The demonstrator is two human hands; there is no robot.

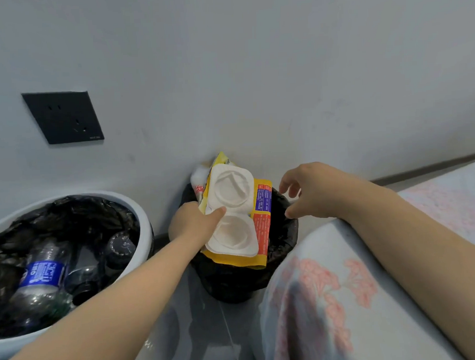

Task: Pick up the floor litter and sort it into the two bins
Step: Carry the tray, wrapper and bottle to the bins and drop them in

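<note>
My left hand (193,224) grips a white double-cup plastic tray (231,212) together with a yellow printed wrapper (262,222), holding both over the black-lined bin (285,232) by the wall. More white and red packaging (197,181) sticks up behind the tray. My right hand (307,190) hovers over the bin's right rim with fingers loosely spread and nothing in it. To the left stands a white bin (144,227) with a black liner, containing several plastic bottles, one with a blue label (42,275).
A bed with a floral sheet (330,284) fills the lower right, close against the black-lined bin. A black wall socket (65,116) sits on the grey wall at the left. Grey floor (188,318) shows between the bins and the bed.
</note>
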